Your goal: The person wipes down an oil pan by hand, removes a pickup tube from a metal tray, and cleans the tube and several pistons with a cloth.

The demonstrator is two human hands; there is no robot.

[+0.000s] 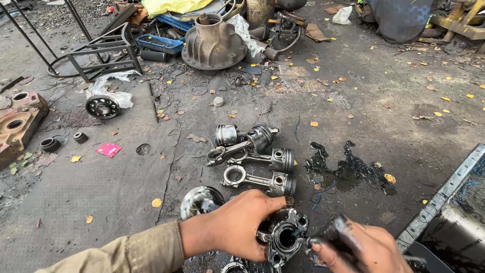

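Note:
My left hand (241, 226), greasy, grips a dark metal engine part (286, 237) with a round bore, low in the middle of the view. My right hand (359, 247) is blurred and holds a small dark tool whose tip touches the part's right side. Just behind my left hand lies a shiny piston crown (201, 200). Farther up the ground lie three pistons with connecting rods (262, 181), (262, 158), (242, 137), side by side.
A dark oil puddle (348, 169) spreads to the right of the pistons. A metal tray edge (444, 197) sits at the right. A large bell-shaped housing (213, 45), a metal frame (103, 53), a gear (102, 106), a rusty casting (17, 121) and scattered leaves lie around.

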